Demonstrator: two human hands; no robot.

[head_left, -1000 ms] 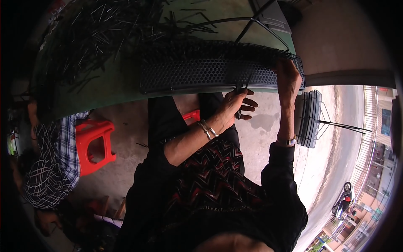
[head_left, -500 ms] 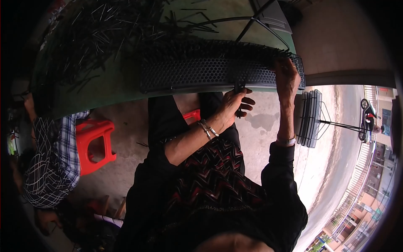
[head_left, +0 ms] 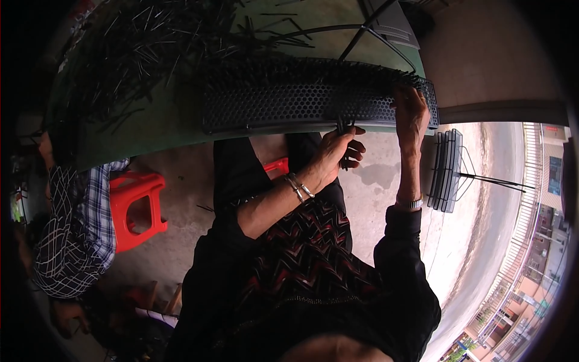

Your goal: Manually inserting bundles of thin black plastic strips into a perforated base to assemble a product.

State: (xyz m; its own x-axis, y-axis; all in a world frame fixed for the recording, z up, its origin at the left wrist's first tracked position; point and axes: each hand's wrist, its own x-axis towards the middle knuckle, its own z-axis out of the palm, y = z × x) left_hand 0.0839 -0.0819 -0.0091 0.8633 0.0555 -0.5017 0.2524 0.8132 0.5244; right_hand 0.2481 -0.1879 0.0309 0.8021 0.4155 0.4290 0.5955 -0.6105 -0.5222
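A long black panel (head_left: pixel 283 104) full of round holes lies along the near edge of the green table (head_left: pixel 139 145). Dark bristle-like strips (head_left: pixel 313 71) stand up densely along its far side. My left hand (head_left: pixel 333 151) is closed around a small bunch of thin black strips (head_left: pixel 345 125) just off the panel's near edge. At the panel's right end my right hand (head_left: pixel 412 117) has its fingertips pinched together against the holes beside the strips. Whatever sits between those fingertips is too dark and small to make out.
A big loose heap of black strips (head_left: pixel 151 51) covers the table's far left. Black rods (head_left: pixel 362 27) cross above the table. A red stool (head_left: pixel 137 211) and a person in checked clothes (head_left: pixel 72 235) are at left. A dark wire rack (head_left: pixel 445 172) stands at right by the road.
My right hand has shifted very slightly at the panel's right end. My left hand's fingers moved a little around the strips. A motorcycle on the road has gone out of view.
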